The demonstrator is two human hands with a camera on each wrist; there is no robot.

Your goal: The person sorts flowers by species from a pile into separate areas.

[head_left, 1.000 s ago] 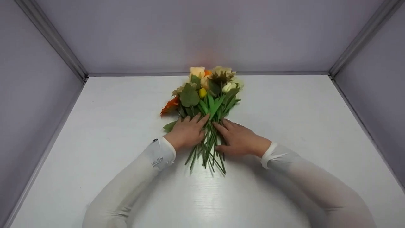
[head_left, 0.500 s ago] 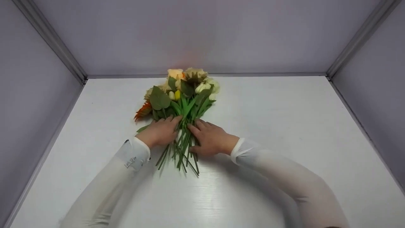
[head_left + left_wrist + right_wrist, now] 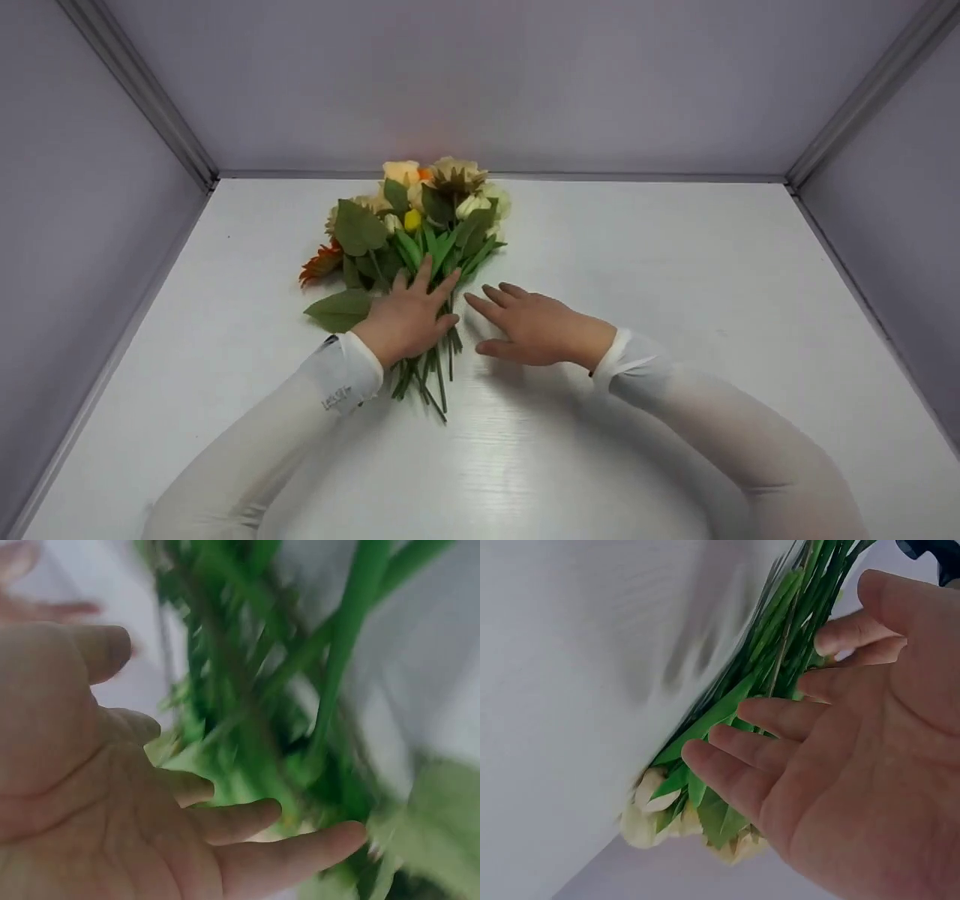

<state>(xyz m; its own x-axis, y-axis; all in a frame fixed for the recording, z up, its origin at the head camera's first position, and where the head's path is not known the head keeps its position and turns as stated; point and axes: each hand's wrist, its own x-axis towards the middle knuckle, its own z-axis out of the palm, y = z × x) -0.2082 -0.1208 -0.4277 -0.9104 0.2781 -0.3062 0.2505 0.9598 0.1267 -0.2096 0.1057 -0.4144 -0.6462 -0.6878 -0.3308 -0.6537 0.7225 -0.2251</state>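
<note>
A bunch of flowers [image 3: 457, 201] lies on the white table, its blooms near the back wall and its green stems [image 3: 431, 382] pointing toward the front. Cream, peach, yellow and orange heads show among broad green leaves [image 3: 361, 227]. My left hand [image 3: 409, 319] is over the stems with its fingers spread and straight. In the left wrist view its palm faces the stems [image 3: 247, 675]. My right hand [image 3: 544, 326] is just right of the bunch, fingers extended and holding nothing. The right wrist view shows its open palm [image 3: 885, 757] beside the stems and white tulip heads [image 3: 649, 814].
The white table [image 3: 660, 247] runs to a pale back wall [image 3: 600, 90], close behind the blooms. Grey metal posts [image 3: 146, 97] stand at the corners between the back and side walls. One leaf [image 3: 337, 309] sticks out left of the left hand.
Both hands shifted left with the bunch, which now lies left of centre. The right hand has since come away from the stems to the right, and the left hand's fingers have spread over them.
</note>
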